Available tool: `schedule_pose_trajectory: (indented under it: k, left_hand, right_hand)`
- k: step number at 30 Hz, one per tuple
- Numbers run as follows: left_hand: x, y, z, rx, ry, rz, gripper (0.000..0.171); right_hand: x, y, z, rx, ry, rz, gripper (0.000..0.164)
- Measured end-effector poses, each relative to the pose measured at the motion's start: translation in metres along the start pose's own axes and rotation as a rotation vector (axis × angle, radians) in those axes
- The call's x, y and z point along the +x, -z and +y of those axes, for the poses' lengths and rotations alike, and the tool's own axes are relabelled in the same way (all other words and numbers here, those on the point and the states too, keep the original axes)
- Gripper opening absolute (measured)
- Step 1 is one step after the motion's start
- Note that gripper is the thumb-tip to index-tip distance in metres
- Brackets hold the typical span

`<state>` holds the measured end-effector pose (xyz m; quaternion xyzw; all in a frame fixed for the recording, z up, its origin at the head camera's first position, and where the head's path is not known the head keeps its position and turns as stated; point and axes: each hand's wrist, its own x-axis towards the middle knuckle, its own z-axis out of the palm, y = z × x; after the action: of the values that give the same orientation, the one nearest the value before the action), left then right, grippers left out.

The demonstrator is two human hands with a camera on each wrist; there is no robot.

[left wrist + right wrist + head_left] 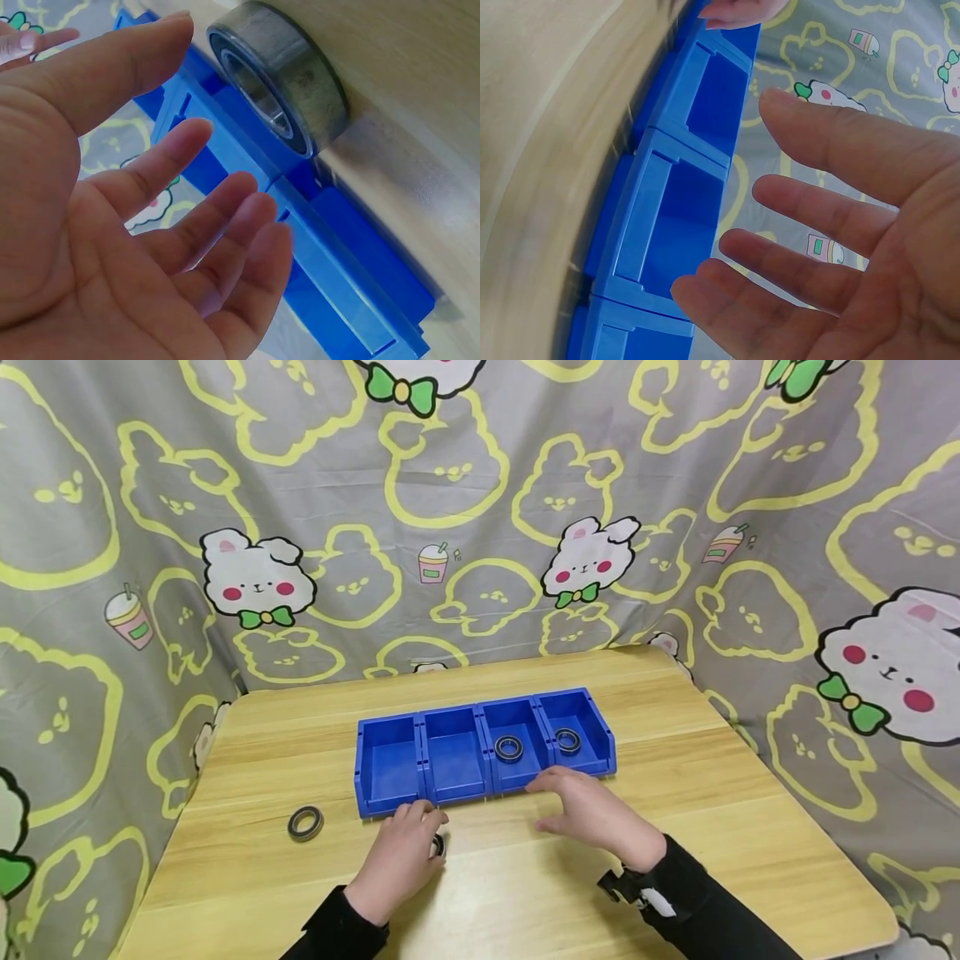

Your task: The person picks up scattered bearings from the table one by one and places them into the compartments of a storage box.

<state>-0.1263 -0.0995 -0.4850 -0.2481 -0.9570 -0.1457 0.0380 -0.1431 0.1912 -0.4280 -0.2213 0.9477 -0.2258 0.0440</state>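
My left hand (400, 857) is beside a ball bearing (439, 845) on the table, partly hidden behind the fingers in the head view. Seen from the left wrist, the fingers are loosely bent and apart, and the bearing (311, 90) stands just beyond the thumb and index fingertips. My right hand (592, 810) hovers at the front edge of the blue bins (450, 795), fingers spread and holding nothing. A bearing (509, 749) lies in the third bin from the left; another bearing (567, 742) lies in the rightmost bin.
Left of the bins, a further bearing (305, 823) lies flat on the wooden table (285, 735). The bins stand joined in a row across the table's middle. Patterned curtains (480, 460) hang behind the table and at its sides.
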Motion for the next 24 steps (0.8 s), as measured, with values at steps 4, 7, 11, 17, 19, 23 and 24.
schedule_pose_trajectory:
  k: [4, 7, 11, 17, 19, 23, 24]
  left_hand:
    - [0.0024, -0.0004, 0.0002, 0.017, -0.003, -0.051, 0.046]
    - [0.0032, -0.0008, 0.0001, 0.012, 0.006, -0.075, 0.043]
    - [0.0029, -0.0008, -0.0005, -0.014, 0.02, -0.106, 0.04]
    - [0.0029, -0.001, -0.002, -0.049, 0.016, -0.145, 0.031]
    - [0.0034, -0.0018, -0.0027, -0.056, 0.009, -0.144, 0.029]
    - [0.0045, -0.0028, -0.0038, -0.063, -0.006, -0.147, 0.025]
    - [0.0046, -0.0028, -0.0038, -0.066, -0.008, -0.15, 0.024]
  right_hand:
    - [0.0, -0.0004, 0.0016, 0.001, -0.004, -0.004, 0.045]
    - [-0.0001, -0.0011, 0.0026, 0.002, -0.005, -0.001, 0.045]
    - [-0.0006, -0.0012, 0.0034, 0.001, -0.009, -0.002, 0.045]
    - [-0.0018, -0.0008, 0.0042, 0.012, -0.007, 0.0, 0.044]
    - [-0.0024, -0.0008, 0.0051, 0.016, -0.005, 0.0, 0.044]
    - [-0.0043, -0.001, 0.0078, 0.025, -0.008, -0.001, 0.045]
    - [-0.0049, -0.0011, 0.0086, 0.024, -0.01, 0.0, 0.045]
